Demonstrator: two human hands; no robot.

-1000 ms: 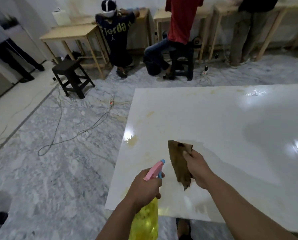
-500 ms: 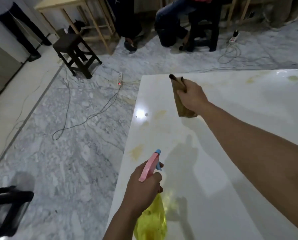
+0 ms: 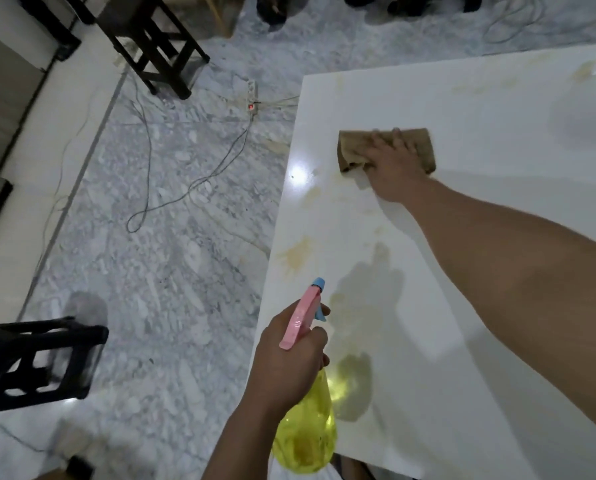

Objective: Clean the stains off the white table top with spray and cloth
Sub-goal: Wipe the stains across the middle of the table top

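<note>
1. Left of the table, on the marble floor: a dark stool (image 3: 37, 362) near the lower edge, a second stool (image 3: 158, 46) at the top, and a power strip (image 3: 251, 97) with a red light and trailing cables. None of these touches the table.
2. Near the table's left edge, the left hand (image 3: 286, 362) holds the spray bottle (image 3: 307, 434), fingers wrapped round its neck below the pink head, blue nozzle aimed up-table. The yellow body hangs over the near edge.
3. White table top (image 3: 497, 306): yellowish stains (image 3: 296, 254) run along the left margin between the two hands; fainter ones sit at the far right corner.
4. Right hand (image 3: 390, 164) lies flat on the brown cloth (image 3: 353, 152), fingers straight and close together, pressing it onto the surface. The cloth's long axis runs left-right across the table.
5. Key relation: the nearest stain lies just left of and below the cloth, towards the person, so the right hand is much the nearer. Judgement: a pull back and leftward would cover it.
6. Versus 0.5 s ago: the cloth was bunched and lifted in the right hand near the far edge; now it is spread flat and down on the surface, closer in. Left hand and bottle are about unchanged.
</note>
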